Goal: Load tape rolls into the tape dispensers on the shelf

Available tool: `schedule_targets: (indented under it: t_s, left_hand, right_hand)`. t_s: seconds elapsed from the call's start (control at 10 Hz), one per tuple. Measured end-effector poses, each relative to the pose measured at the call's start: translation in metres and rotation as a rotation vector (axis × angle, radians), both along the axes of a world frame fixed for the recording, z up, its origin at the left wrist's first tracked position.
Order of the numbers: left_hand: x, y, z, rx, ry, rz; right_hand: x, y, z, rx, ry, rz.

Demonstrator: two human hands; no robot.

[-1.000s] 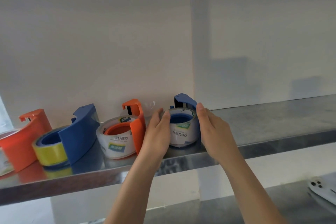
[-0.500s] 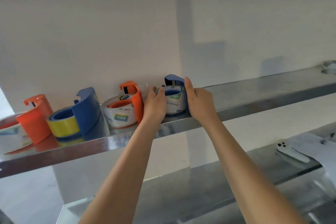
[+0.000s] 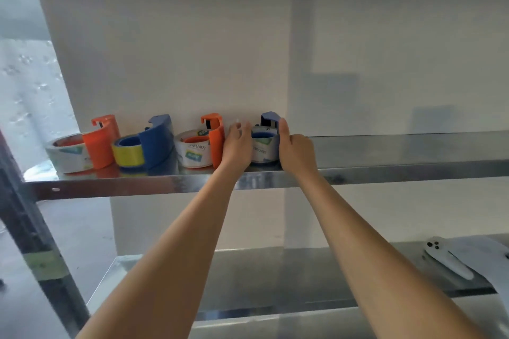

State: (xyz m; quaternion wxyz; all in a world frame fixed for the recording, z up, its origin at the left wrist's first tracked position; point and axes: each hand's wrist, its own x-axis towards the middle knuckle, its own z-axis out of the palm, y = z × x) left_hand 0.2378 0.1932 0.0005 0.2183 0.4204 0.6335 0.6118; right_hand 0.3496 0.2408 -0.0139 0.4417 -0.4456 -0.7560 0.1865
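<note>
I see both hands up high at the shiny metal shelf (image 3: 385, 172). The left hand (image 3: 237, 147) curls round the white tape roll (image 3: 261, 148). The right hand (image 3: 297, 152) grips the blue plastic tape dispenser (image 3: 271, 118) that holds the roll, thumb pointing up. Both things sit on the shelf.

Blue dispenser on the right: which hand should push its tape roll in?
Left, probably: the left hand cups the tape roll on its open side, while the right hand grips the blue dispenser, steadying it.
</note>
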Motion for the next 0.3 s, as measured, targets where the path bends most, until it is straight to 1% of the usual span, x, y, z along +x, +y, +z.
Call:
schedule_targets:
  t_s: [0.1, 0.2, 0.3]
  left_hand:
    - [0.001, -0.005, -0.004, 0.001, 0.021, -0.019]
    - [0.004, -0.012, -0.01, 0.014, 0.133, -0.032]
    - [0.005, -0.031, -0.01, -0.007, 0.364, -0.103]
  right_hand:
    - [0.001, -0.001, -0.002, 0.011, -0.029, 0.025]
    - [0.002, -0.01, 0.002, 0.047, -0.085, 0.018]
    - [0.008, -0.019, -0.004, 0.032, -0.173, -0.029]
